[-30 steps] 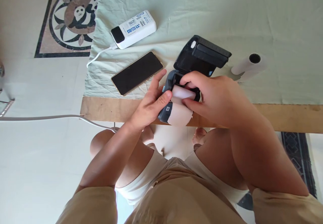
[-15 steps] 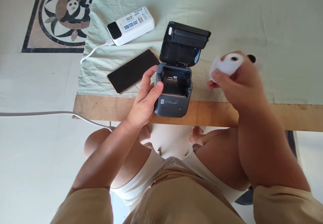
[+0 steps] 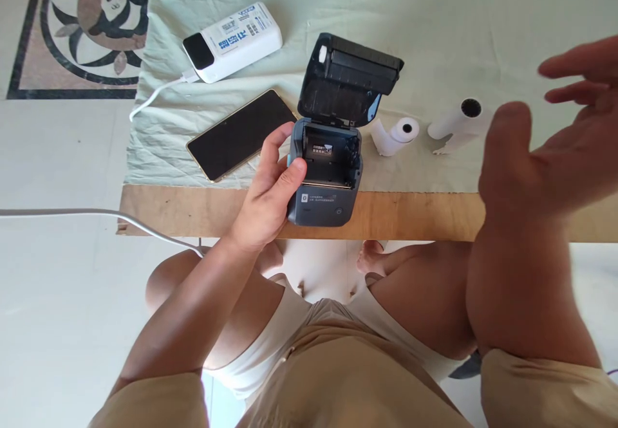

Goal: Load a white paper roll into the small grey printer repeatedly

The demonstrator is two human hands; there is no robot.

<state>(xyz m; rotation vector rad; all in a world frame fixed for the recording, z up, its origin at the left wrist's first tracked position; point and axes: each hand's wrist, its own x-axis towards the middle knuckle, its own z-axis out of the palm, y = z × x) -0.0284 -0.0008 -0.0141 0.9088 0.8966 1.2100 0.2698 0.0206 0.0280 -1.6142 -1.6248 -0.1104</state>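
Observation:
A small dark grey printer point(image 3: 324, 186) stands at the table's near edge with its lid point(image 3: 350, 80) flipped up and its paper bay bare. My left hand point(image 3: 268, 190) grips the printer's left side. My right hand point(image 3: 550, 138) hovers open above the table at the right, fingers spread, holding nothing. A small white paper roll point(image 3: 396, 136) lies on the cloth just right of the printer. A second, longer white roll point(image 3: 459, 121) lies beyond it, close to my right thumb.
A black phone point(image 3: 240, 134) lies face up left of the printer. A white power bank point(image 3: 232, 40) with a white cable point(image 3: 154, 96) sits farther back left. A pale green cloth point(image 3: 434, 22) covers the wooden table point(image 3: 415, 215). My knees are under the edge.
My right hand pulled the small paper roll out of the printer, set it on the cloth to the right, and let go. My left hand kept hold of the printer.

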